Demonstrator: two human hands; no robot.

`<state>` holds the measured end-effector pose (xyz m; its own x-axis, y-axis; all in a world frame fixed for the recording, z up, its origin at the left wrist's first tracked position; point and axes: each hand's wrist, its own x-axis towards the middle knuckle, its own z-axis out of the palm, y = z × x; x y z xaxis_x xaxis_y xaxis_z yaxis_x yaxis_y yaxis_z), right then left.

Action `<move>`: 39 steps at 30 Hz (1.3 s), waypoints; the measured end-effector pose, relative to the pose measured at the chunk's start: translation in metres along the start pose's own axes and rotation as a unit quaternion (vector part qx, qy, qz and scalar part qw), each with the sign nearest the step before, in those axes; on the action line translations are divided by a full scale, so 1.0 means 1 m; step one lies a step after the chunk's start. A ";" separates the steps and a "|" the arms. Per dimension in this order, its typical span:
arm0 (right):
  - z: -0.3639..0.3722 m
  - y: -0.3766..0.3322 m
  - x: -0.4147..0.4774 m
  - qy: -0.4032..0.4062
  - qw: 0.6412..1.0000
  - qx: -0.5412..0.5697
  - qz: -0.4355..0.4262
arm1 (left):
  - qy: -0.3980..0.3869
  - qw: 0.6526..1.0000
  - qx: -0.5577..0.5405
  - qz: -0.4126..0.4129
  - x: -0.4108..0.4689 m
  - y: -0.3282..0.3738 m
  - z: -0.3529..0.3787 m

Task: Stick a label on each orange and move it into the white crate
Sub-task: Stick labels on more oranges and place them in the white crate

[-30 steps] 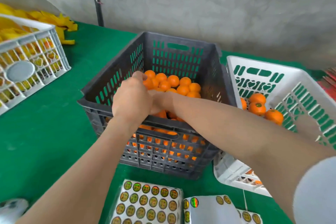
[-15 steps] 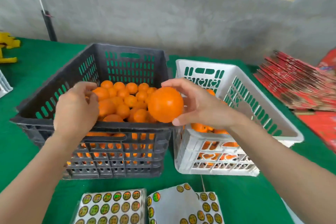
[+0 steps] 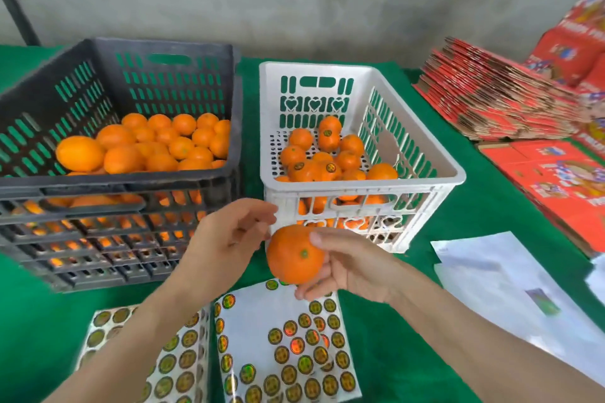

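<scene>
Cloth (image 3: pixel 39 311): green, matte and felt-like; it covers the table under everything.
Dark crate (image 3: pixel 114 180): upper left, hard slotted plastic, heaped with bare oranges (image 3: pixel 147 147) that have smooth, shiny skins.
White crate (image 3: pixel 360 187): centre right, just beside the dark one, thinner plastic with slots and heart cut-outs. The labelled oranges (image 3: pixel 327 137) leave part of its floor free, so there looks to be room to set another down gently.
Cartons (image 3: pixel 491 98): flattened red printed cardboard, stacked at the right edge.
Sheets (image 3: pixel 262 314): two glossy backing sheets at lower centre. The right one has many gaps in its rows.
Right hand (image 3: pixel 353 268): at centre frame, pinching the orange with the thumb on top and the fingers beneath. It would do well to hold steady and turn a smooth cheek upward.
Left hand (image 3: pixel 226 239): just left of the fruit and apparently not touching it. The fingers are loosely curled, with nothing visible between them.
Orange (image 3: pixel 294 255): in front of the white crate, over the top edge of the right sheet. It is round and slightly flattened, with fine-pored skin and a green stem button facing the camera. No sticker shows on this side.
Label (image 3: pixel 304 365): a small, round, holographic foil disc. The next step is probably to fetch one:
- lift it by its rim with a nail, keeping the fingertip off the glue;
- place it away from the stem dimple;
- press from the middle outward so it follows the curve without wrinkling.
</scene>
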<state>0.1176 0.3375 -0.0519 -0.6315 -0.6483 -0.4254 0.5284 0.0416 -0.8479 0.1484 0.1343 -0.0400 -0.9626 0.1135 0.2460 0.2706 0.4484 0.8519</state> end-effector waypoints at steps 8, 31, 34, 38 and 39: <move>-0.014 0.031 0.010 0.010 0.995 -0.047 0.082 | -0.164 0.971 -0.070 -0.160 -0.014 -0.022 0.035; -0.020 0.081 0.076 0.213 0.887 -0.406 -0.054 | 0.020 0.876 -0.252 -0.411 -0.065 -0.089 0.035; -0.026 0.072 0.062 0.204 0.936 -0.280 -0.063 | -0.025 0.904 -0.244 -0.349 -0.052 -0.080 0.025; -0.036 0.062 0.045 0.208 0.969 -0.093 -0.090 | -0.064 0.911 -0.278 -0.297 -0.038 -0.078 0.015; -0.039 0.060 0.042 0.200 0.974 -0.040 -0.093 | -0.055 0.903 -0.303 -0.300 -0.037 -0.078 0.013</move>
<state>0.1012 0.3423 -0.1330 -0.8912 -0.3019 -0.3385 0.3487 0.0215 -0.9370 0.1625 0.1064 -0.1216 -0.9248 0.1135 -0.3631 -0.3747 -0.1063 0.9210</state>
